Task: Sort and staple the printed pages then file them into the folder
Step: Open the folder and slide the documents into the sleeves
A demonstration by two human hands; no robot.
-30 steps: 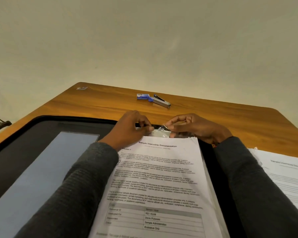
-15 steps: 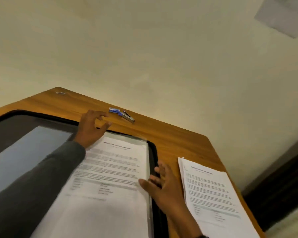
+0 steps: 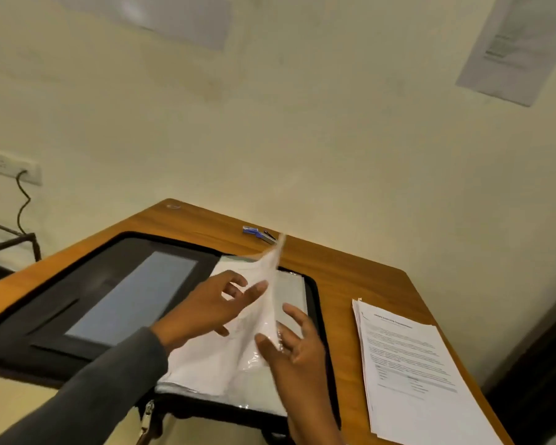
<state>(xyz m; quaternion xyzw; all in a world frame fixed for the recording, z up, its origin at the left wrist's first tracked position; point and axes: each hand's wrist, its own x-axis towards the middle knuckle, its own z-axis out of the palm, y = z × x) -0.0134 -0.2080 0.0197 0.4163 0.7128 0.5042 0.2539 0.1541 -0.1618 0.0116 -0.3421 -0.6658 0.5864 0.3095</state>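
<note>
A black zip folder (image 3: 77,274) lies open on the wooden table (image 3: 350,271). On its right half a clear plastic sleeve with a printed page (image 3: 265,274) stands lifted on edge, bending leftward over white filed pages (image 3: 206,370). My left hand (image 3: 206,309) has its fingers spread, touching the sleeve's left face. My right hand (image 3: 297,351) holds the sleeve's lower edge between thumb and fingers. A stack of printed pages (image 3: 408,364) lies on the table right of the folder. A small blue and silver stapler (image 3: 259,234) lies beyond the folder near the wall.
The table's right edge runs close beside the stack of pages, with dark floor below. At left, a wall socket with a cable (image 3: 13,170) and a dark metal frame (image 3: 10,242) stand beside the table. Paper sheets hang on the wall.
The filed sleeve, flat half a second ago, is now lifted and swinging left. My right hand moved from the folder's right edge onto the sleeve; my left hand came down from the folder's top.
</note>
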